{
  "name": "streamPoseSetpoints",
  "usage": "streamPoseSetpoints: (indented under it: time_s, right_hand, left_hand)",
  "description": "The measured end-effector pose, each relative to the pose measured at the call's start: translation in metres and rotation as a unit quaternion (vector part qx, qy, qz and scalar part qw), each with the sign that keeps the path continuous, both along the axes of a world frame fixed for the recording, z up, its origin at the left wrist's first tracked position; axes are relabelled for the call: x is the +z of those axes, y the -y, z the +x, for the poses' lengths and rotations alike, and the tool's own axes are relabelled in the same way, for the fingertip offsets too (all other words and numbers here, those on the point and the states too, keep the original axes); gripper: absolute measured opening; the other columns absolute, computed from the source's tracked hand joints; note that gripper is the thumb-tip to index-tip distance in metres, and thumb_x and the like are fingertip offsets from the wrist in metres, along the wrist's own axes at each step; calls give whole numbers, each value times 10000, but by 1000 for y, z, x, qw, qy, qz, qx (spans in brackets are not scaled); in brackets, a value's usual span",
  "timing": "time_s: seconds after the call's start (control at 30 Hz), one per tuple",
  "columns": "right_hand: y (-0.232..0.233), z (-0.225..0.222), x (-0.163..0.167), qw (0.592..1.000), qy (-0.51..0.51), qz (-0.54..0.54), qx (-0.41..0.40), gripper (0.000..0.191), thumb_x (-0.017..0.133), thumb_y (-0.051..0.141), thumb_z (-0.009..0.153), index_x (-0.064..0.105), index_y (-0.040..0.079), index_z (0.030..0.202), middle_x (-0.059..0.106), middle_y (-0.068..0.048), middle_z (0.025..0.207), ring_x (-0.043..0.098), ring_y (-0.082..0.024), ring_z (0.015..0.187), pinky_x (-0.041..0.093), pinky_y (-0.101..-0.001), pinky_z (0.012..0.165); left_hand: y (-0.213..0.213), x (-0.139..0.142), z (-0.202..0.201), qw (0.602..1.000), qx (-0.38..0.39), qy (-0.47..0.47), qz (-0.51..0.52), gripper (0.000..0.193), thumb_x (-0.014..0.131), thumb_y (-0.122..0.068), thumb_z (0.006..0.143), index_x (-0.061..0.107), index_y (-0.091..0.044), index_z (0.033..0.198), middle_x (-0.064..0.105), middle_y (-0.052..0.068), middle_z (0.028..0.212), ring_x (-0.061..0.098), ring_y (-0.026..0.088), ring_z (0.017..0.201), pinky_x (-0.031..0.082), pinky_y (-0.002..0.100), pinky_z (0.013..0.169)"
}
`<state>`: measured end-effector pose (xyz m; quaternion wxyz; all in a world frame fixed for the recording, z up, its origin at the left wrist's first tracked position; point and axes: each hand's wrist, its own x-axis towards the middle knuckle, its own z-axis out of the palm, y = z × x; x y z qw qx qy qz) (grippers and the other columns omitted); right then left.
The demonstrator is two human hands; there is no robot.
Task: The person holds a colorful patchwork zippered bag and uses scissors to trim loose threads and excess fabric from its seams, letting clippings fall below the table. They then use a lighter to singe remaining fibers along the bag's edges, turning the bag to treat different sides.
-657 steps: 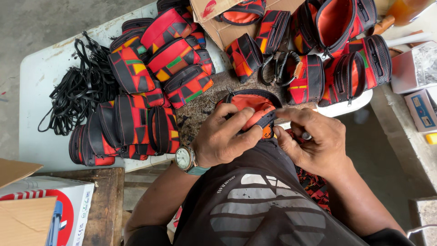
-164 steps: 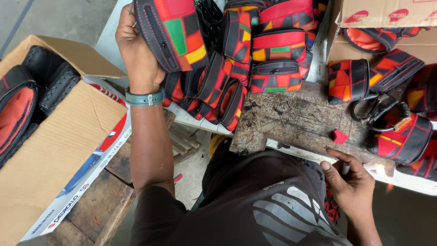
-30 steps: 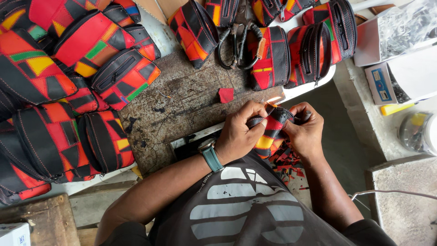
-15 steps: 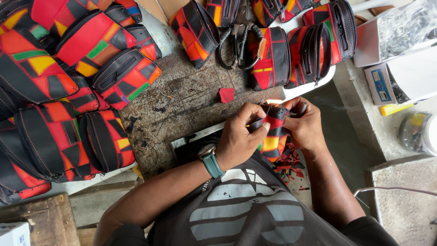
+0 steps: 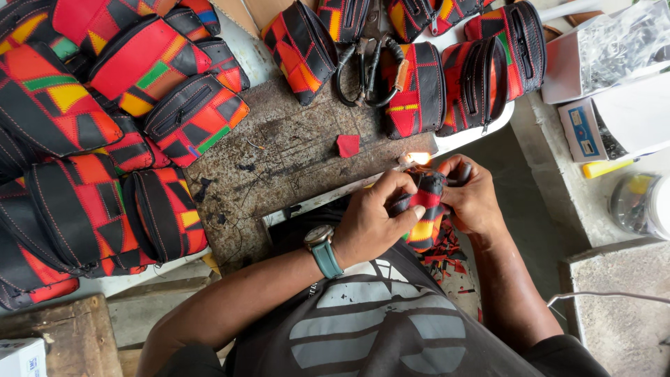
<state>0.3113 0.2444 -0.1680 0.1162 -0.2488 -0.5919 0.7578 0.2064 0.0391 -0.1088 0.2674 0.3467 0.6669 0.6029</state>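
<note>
The small patchwork leather pouch of red, black and yellow panels [image 5: 423, 213] sits between both hands just past the near edge of the worn, stained wooden bench [image 5: 293, 160], under a small flame [image 5: 417, 158] at its top edge. It looks light, soft and pliable, best taken by its stitched edges, away from the heat. The left hand [image 5: 373, 223], wrist bent inward, pinches its left side closed-fingered, while the right hand [image 5: 474, 199] curls shut around the other side and a dark lighter-like object [image 5: 463, 173].
</note>
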Motion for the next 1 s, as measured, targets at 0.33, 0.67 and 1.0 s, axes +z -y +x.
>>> streamPoseSetpoints:
  time_s: [0.33,0.67,1.0]
  right_hand:
    - [9,3,12,998,2,41,-51,249,802,-61,858,582,-14,967,639,-33,867,580,-79,726,489,-242,618]
    - [51,24,77,978,-3,190,82,140,774,-22,861,749,-32,998,716,-57,908,605,-69,788,486,-230,715]
    - [60,9,106,954,-59,178,233,111,812,57,814,775,10,908,731,-72,842,671,-133,728,530,-276,635]
  left_hand:
    - [-11,-5,-24,989,-6,-110,100,220,707,-77,954,557,-54,1113,689,107,1012,733,255,946,565,360,819]
    - [38,7,-36,987,-70,-142,41,373,689,-11,888,638,-25,1256,749,161,1101,747,257,1050,577,335,936]
    - [64,0,-71,861,-338,377,46,489,655,115,778,672,47,1262,732,77,1207,696,131,1111,529,291,1048]
